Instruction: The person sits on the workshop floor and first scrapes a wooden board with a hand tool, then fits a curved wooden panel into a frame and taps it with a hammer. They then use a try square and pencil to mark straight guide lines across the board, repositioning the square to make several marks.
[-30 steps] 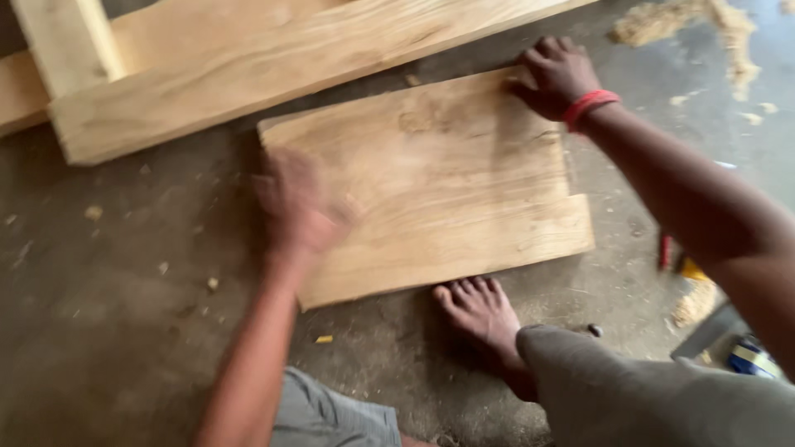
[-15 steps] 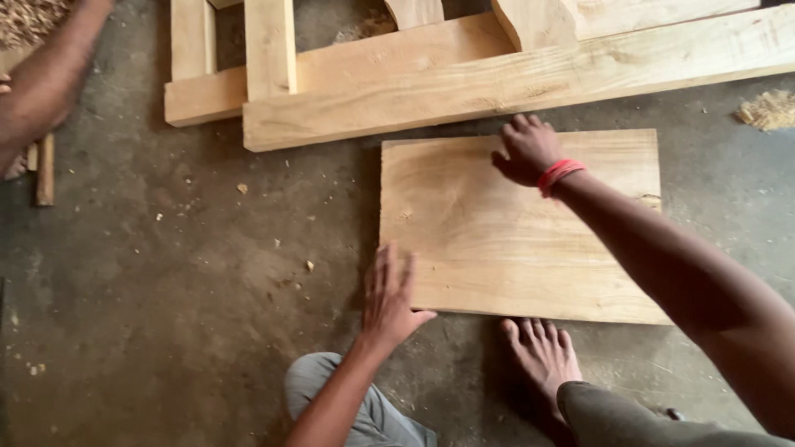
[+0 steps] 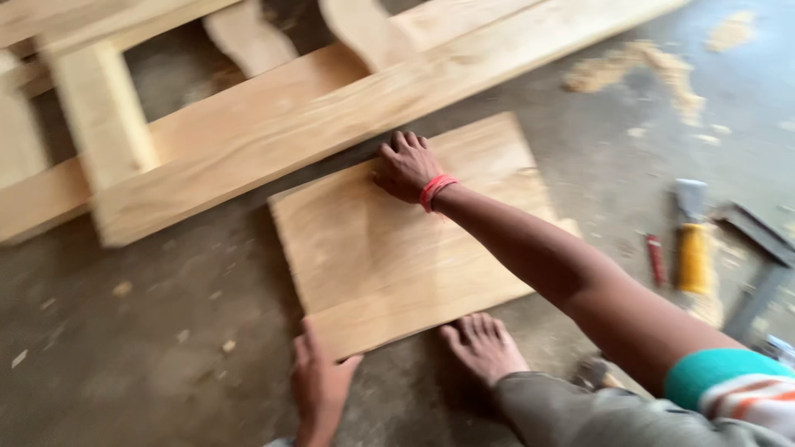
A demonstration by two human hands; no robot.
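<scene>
Where the flat wooden board [image 3: 414,240] lay on the concrete floor [image 3: 124,364], the left hand [image 3: 319,382] rested open at its near corner, thumb hooked on the edge. A bare foot [image 3: 484,348] stood beside that edge. The right hand [image 3: 406,165], fingers spread, pressed the board's far edge. Beyond the board lay a timber frame [image 3: 273,124]; right of it, a yellow-handled tool [image 3: 694,248]. Judged: board placed and steadied, no cutting or marking yet evident.

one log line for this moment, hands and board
left hand: at board's near corner | right hand: pressed flat on wooden board far edge | board: flat on floor | bare foot: at near edge
</scene>
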